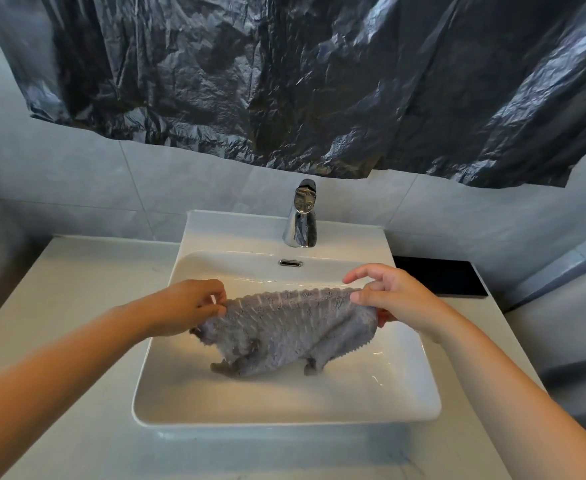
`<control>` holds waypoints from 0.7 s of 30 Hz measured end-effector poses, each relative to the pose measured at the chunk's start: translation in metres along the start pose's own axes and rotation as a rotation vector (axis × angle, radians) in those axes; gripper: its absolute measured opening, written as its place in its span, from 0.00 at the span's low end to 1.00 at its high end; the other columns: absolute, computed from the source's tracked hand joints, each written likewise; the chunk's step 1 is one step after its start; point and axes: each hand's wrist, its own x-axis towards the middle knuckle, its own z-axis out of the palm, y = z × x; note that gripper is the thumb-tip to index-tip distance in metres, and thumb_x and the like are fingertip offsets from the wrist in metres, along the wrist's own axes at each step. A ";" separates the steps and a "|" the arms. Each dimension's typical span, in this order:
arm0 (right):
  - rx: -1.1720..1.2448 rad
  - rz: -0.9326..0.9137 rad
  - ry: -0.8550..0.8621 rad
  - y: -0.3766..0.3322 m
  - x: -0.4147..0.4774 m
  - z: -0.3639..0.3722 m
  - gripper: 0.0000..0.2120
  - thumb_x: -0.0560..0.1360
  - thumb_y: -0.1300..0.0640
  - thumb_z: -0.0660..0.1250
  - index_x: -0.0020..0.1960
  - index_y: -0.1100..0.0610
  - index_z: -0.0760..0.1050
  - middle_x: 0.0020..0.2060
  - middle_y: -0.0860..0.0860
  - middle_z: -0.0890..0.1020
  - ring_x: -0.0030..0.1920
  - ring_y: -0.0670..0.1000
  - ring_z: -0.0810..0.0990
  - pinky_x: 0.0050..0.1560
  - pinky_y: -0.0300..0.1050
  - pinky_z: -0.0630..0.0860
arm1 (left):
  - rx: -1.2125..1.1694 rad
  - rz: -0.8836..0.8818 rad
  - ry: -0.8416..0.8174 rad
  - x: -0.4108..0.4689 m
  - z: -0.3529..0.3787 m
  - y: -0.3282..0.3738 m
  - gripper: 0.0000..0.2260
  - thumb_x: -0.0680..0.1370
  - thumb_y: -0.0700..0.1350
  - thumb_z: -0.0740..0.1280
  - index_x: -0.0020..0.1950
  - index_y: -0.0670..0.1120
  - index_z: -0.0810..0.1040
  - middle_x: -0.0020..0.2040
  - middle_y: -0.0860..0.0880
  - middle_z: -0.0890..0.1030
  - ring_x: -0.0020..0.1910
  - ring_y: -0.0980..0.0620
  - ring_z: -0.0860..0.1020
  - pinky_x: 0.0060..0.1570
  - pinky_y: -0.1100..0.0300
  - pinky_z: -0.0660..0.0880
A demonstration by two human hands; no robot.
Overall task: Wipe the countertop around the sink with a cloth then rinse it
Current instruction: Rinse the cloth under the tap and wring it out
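Two bare hands over the white rectangular ceramic basin (pixel 419 389), one grey fluffy microfibre cloth (pixel 281 327) stretched between them. Left hand (pixel 184 306) pinching the cloth's top corner, left fingers (pixel 215 301) closed together on the fabric edge; right hand (pixel 392 299) doing the same at the other corner, thumb and right fingers (pixel 364 296) clamped on it, index finger lifted clear. Held spread and hanging below both sets of fingers, probably so any drips fall into the basin and not onto the pale marble-look counter (pixel 77 282). Lower corners dangling free, close to the basin floor; touching or not, cannot tell. One chrome single-lever tap (pixel 302 216) beyond the fingers, no water seen running. One flat black rectangular slab (pixel 440 277) lying just past the right fingers on the counter. One crinkled black plastic sheet (pixel 284 81) hung across the wall above. Looks like rinsing stage, or just short of it.
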 end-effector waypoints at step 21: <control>-0.255 -0.077 -0.022 -0.022 -0.005 0.020 0.10 0.66 0.64 0.76 0.42 0.50 0.84 0.37 0.49 0.85 0.38 0.44 0.83 0.45 0.41 0.80 | -0.830 -0.086 0.443 0.016 -0.008 0.037 0.07 0.69 0.29 0.73 0.41 0.39 0.80 0.39 0.38 0.83 0.40 0.43 0.84 0.41 0.58 0.81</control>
